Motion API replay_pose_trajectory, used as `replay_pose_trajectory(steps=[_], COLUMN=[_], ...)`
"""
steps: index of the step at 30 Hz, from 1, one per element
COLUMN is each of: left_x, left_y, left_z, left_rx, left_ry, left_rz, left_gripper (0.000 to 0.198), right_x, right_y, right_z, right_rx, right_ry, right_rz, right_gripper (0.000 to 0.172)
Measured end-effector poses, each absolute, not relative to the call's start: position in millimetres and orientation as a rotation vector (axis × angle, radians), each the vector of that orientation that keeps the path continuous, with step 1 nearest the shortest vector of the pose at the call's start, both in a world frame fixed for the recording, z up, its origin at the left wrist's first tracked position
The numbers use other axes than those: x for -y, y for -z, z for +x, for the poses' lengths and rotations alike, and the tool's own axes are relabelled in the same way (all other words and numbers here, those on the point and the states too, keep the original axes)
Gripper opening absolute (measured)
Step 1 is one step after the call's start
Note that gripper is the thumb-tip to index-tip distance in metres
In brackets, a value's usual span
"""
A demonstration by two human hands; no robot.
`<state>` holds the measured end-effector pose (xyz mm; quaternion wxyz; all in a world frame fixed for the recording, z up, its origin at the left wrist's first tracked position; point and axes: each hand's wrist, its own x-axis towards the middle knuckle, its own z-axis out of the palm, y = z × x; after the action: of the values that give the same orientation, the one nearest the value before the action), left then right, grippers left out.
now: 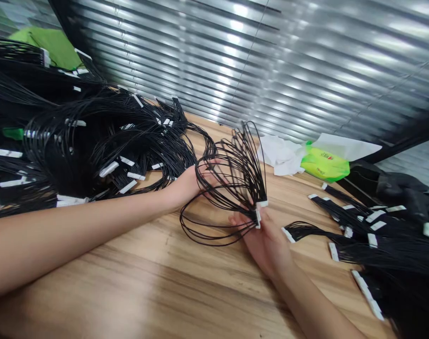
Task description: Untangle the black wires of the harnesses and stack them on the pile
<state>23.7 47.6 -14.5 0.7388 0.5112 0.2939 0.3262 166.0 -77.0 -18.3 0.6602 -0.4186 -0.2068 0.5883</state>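
A looped black wire harness [231,174] with white connectors at its ends is held above the wooden table. My right hand [267,240] is closed around its connector end, where two white connectors [258,217] sit close together by the fingers. My left hand [196,186] reaches into the loops from the left, and the wires cross in front of its fingers. Whether those fingers grip the strands is partly hidden by the wires.
A large heap of black harnesses [129,141] covers the table's left side. More harnesses [384,240] lie at the right. Behind stand a bright green packet [325,165] and crumpled white tissue [279,153]. Metallic blinds [235,56] run along the back of the wooden table [157,278].
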Motion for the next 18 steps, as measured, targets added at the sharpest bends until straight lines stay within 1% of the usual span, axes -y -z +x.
replay_pose_trajectory(steps=[4,5,8,12,18], left_x=[-54.9,-55.3,-50.8,-38.0,-39.6], left_y=[19.7,21.0,21.8,15.7,21.0], left_z=[21.6,21.1,20.8,22.3,24.3], left_rx=[-0.674,-0.667,-0.677,-0.604,-0.697], left_ry=[-0.576,-0.555,-0.615,-0.756,-0.779], left_rz=[1.134,1.158,1.272,1.531,1.709], left_gripper=[0.030,0.027,0.028,0.023,0.026], right_x=[78.6,78.9,79.7,80.3,80.1], right_y=[20.2,21.1,24.4,28.2,28.7], right_z=[162.6,162.6,163.6,165.1,166.1], right_rx=[0.541,0.563,0.625,0.669,0.718], right_ry=[-1.328,-1.338,-1.365,-1.377,-1.402], right_rz=[-1.008,-1.019,-1.047,-1.072,-1.091], right_gripper=[0.025,0.026,0.028,0.030,0.029])
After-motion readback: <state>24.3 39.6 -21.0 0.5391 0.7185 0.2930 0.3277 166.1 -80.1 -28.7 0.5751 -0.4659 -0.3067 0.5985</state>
